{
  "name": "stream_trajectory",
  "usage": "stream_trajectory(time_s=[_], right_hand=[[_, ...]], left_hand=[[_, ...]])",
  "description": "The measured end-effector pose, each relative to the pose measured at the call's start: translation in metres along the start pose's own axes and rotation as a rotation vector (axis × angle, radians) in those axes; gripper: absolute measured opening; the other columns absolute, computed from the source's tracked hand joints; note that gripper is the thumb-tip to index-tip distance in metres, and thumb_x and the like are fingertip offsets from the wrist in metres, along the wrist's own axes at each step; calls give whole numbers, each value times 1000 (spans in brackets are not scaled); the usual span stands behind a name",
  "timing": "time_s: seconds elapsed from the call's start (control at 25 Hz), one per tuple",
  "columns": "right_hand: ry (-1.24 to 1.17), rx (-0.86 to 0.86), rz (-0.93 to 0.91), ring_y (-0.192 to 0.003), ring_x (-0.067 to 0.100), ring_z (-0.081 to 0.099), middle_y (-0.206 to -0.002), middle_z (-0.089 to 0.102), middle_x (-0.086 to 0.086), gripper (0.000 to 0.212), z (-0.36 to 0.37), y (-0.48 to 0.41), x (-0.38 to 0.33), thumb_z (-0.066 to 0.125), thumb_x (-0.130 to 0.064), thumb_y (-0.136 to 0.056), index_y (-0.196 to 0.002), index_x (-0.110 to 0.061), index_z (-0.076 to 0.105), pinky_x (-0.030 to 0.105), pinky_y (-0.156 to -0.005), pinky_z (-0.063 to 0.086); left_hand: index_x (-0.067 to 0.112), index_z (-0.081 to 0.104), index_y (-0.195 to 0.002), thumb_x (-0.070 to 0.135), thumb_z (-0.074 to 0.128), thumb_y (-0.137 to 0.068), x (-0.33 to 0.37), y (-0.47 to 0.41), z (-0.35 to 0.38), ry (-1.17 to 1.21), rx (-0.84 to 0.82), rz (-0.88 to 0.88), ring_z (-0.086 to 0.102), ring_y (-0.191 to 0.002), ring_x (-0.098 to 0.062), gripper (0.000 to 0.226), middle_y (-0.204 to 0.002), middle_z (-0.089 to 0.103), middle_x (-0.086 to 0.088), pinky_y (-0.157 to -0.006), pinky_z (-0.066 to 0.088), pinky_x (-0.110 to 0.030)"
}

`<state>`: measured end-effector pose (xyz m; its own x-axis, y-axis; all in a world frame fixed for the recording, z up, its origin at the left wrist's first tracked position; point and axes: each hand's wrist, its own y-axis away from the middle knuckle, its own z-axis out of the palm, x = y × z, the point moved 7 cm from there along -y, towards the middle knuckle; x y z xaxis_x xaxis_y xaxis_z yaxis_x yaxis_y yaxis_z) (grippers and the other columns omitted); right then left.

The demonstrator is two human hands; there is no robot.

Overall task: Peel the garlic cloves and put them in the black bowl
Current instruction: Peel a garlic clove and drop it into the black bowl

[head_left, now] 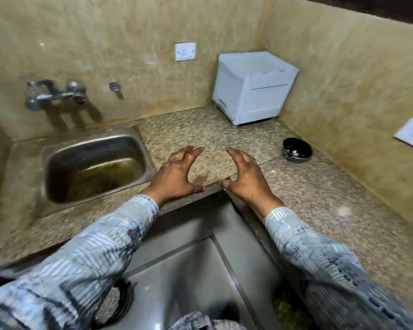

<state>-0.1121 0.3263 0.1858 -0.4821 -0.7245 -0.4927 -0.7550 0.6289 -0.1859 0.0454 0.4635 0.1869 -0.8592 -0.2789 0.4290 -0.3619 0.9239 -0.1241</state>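
Note:
A small black bowl [296, 149] stands on the speckled granite counter [320, 194] near the right wall, with something pale inside that I cannot make out. My left hand [177, 173] and my right hand [244, 173] hover side by side over the counter's inner corner, palms facing each other, fingers spread, holding nothing. The bowl lies well to the right of my right hand. No garlic cloves show on the counter.
A steel sink [93, 165] with murky water sits left of my hands, taps [55, 94] on the wall above it. A white box-shaped appliance [253, 88] stands in the back corner. Wall sockets [185, 51] are behind. Grey floor lies below the counter edge.

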Motion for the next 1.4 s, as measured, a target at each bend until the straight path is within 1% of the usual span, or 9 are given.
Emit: stream_trajectory(time_s=[0.36,0.6,0.8,0.96,1.04,1.16,1.24,1.36,1.4], right_hand=[[32,99,174,-145,22,37,-160,38,0,100,-82,-14,157,84,-42,-75,-158,-39,27,37,-118,35],[-25,85,275,-144,26,39,-160,38,2,102,-91,-29,230,86,-39,-76,-157,-45,24,47,-115,40],[-79,35,389,-140,26,40,-155,44,8,93,-60,-58,273,85,-33,-80,-158,-29,34,38,-114,39],[-59,-19,544,-138,29,46,-152,50,11,85,-17,-83,317,86,-34,-80,-153,-16,45,34,-113,36],[-65,-31,648,-130,30,55,-146,54,12,71,5,-99,340,84,-32,-84,-146,-14,54,33,-110,42],[-50,-49,771,-129,32,55,-141,56,15,53,33,-121,374,76,-26,-91,-140,-10,61,35,-111,42],[-46,-62,812,-130,33,53,-139,56,16,46,50,-133,390,71,-20,-93,-137,-10,64,35,-111,42],[18,-76,801,-115,38,58,-125,58,17,31,72,-146,402,62,-15,-94,-124,-13,70,42,-97,52],[34,-80,810,-108,39,60,-119,58,17,27,77,-146,405,60,-15,-95,-120,-14,71,43,-90,55]], left_hand=[[47,8,-158,52,83,-70,117,-149,83,40,-76,182,28,-149,-31,116,-167,20,-3,-118,36,-46],[48,6,-156,58,82,-68,145,-216,144,78,-181,216,31,-147,-34,117,-167,19,-1,-113,40,-55],[47,9,-157,56,85,-68,120,-266,195,162,-300,182,34,-146,-31,118,-165,24,-2,-115,39,-53],[30,24,-159,50,90,-68,88,-301,229,216,-351,167,47,-135,-28,114,-154,43,-9,-109,41,-35],[30,26,-159,50,89,-67,68,-321,249,272,-426,138,48,-136,-30,113,-152,45,-11,-109,45,-41],[27,26,-160,34,90,-71,40,-349,273,323,-489,30,48,-138,-30,110,-154,45,-11,-112,39,-32],[24,26,-160,22,85,-78,27,-365,284,261,-490,-45,51,-133,-32,101,-149,49,-15,-105,38,-26],[22,32,-159,30,70,-74,19,-388,300,205,-528,-5,61,-113,-35,93,-124,62,-20,-92,48,-33],[21,37,-156,34,68,-73,17,-394,304,192,-525,11,60,-113,-33,90,-125,61,-18,-93,48,-34]])
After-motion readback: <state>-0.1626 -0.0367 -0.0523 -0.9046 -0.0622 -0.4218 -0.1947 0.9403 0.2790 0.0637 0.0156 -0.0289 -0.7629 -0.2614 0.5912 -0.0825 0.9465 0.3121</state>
